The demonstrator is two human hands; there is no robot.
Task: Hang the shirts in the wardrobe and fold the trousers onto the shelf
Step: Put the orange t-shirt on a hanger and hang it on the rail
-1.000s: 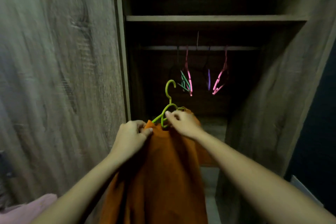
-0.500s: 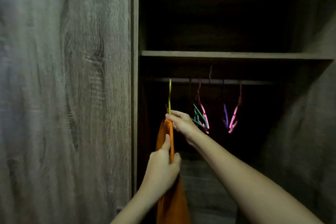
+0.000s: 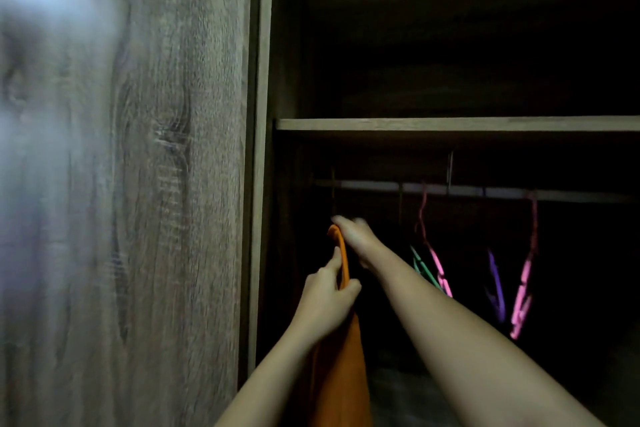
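Hanging orange shirt [image 3: 341,357] under left end of rail [image 3: 374,186]: our right hand [image 3: 353,236] grips its top, left hand [image 3: 327,298] pinches fabric below. Soft, light, limp; we judge collar end best hold.

Left hand [image 3: 325,302], right hand [image 3: 356,236], forearms [image 3: 467,340] bare.

Looks like a bedroom at home: wood-grain wardrobe [image 3: 138,184], shelf [image 3: 450,124], hanging rail [image 3: 374,186] with colourful plastic hangers [image 3: 440,263].
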